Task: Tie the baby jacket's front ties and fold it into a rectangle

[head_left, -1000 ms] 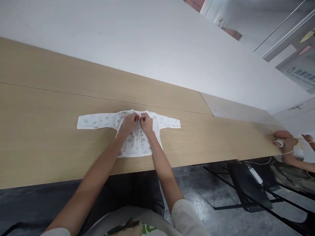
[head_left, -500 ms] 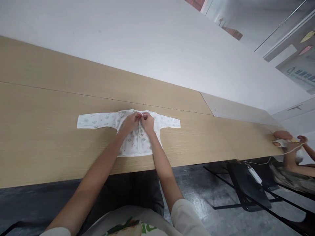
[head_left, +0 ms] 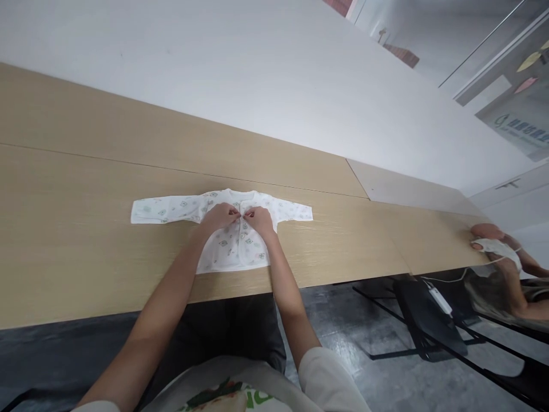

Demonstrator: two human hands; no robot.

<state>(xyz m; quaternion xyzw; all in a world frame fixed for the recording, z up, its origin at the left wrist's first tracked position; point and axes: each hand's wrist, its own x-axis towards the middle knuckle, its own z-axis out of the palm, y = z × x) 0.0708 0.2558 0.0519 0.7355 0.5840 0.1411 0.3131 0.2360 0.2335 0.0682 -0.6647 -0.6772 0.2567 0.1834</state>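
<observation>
A white baby shirt (head_left: 231,254) with a small printed pattern lies face up on the wooden table, its sleeves spread to both sides. My left hand (head_left: 221,217) pinches one front edge near the upper chest. Just opposite, the fingertips of my right hand (head_left: 258,220) pinch the other front edge. The two hands almost meet at the middle opening, below the neckline. Whatever fastener may be between my fingers is too small to make out.
The long wooden table (head_left: 86,252) runs along a white wall (head_left: 214,63). To the right stands a black folding chair (head_left: 422,315) with a white power strip (head_left: 440,300) on it. At the far right end another person's arms (head_left: 512,280) are around a doll (head_left: 493,240).
Both hands have moved down the shirt front from the neckline to the upper chest, uncovering the collar. At the far right, the other person's hands have shifted.
</observation>
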